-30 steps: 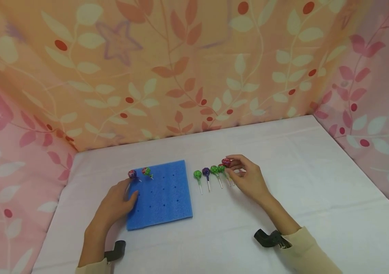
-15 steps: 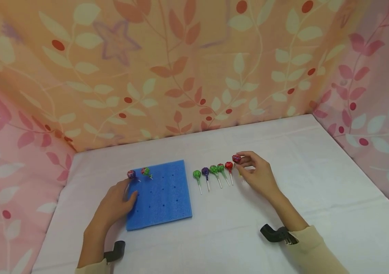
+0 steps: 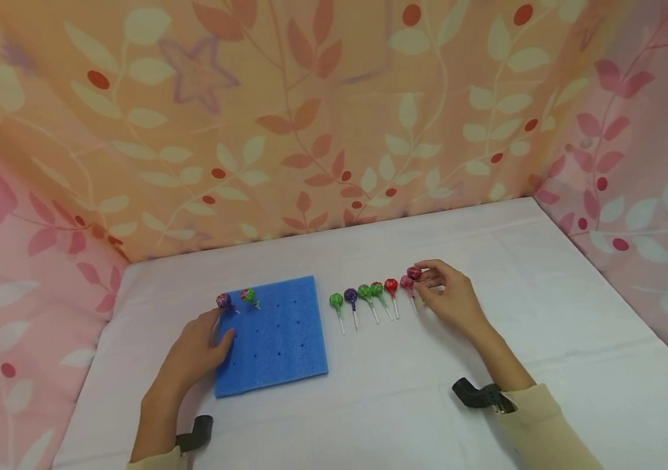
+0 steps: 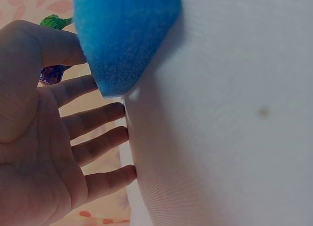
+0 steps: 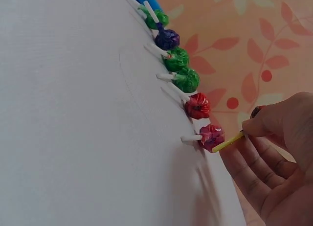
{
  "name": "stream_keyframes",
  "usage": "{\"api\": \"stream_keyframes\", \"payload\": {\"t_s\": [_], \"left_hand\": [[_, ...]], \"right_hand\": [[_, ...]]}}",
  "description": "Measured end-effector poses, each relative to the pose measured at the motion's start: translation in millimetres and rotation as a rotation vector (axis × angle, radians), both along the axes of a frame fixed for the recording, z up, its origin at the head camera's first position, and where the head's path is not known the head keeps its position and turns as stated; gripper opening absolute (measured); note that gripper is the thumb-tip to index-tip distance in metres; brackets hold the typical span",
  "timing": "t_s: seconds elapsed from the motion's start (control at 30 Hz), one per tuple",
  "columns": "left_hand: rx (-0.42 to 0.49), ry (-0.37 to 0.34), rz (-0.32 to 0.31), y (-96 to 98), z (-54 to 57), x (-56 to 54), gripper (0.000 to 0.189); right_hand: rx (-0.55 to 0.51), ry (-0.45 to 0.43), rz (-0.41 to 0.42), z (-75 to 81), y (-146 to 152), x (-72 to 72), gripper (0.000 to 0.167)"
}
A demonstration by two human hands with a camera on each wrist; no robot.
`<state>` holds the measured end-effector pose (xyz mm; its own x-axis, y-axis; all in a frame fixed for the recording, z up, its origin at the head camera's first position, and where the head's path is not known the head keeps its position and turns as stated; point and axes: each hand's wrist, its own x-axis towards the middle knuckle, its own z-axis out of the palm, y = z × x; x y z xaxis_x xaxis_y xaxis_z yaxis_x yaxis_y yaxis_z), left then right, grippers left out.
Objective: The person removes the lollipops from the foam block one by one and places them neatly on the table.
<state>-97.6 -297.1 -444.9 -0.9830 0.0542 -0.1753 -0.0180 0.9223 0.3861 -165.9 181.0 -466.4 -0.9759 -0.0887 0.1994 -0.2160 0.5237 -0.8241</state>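
My right hand [image 3: 451,297] pinches a dark red lollipop [image 3: 414,273] between thumb and fingers. The right wrist view shows its yellow stick [image 5: 228,141] pointing down-left, while most of its head is hidden behind the thumb. Right beside it lies a pink lollipop [image 3: 407,282], last in a row that also has a red lollipop [image 3: 391,286], several green ones and a purple lollipop [image 3: 350,296]. My left hand [image 3: 192,349] rests at the left edge of a blue foam board [image 3: 286,362] with small holes, fingers nearly straight, thumb over the top.
A purple-and-red lollipop [image 3: 224,300] and a green-and-red lollipop [image 3: 248,296] stand in the board's far left holes. The white-covered table [image 3: 381,418] meets a floral curtain [image 3: 286,130] at the back and sides.
My right hand has moved right along the row with the dark red lollipop, uncovering the red and pink ones. The left hand and the board stay in place.
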Motion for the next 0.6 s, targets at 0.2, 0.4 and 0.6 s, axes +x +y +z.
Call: {"api": "stream_keyframes", "payload": {"t_s": [0.2,0.4,0.6], "left_hand": [[-0.006,0.001,0.001,-1.7,-0.5,0.0,0.067],[0.003,0.006,0.003,-1.5,-0.3,-0.2,0.066],[0.0,0.013,-0.003,-0.2,-0.8,-0.2,0.066]], "right_hand": [[0.046,-0.022,-0.023,-0.7,6.1,-3.5,0.036],[0.092,-0.052,-0.049,-0.9,8.6,-5.7,0.034],[0.156,-0.088,-0.07,-1.0,9.3,-7.4,0.033]]}}
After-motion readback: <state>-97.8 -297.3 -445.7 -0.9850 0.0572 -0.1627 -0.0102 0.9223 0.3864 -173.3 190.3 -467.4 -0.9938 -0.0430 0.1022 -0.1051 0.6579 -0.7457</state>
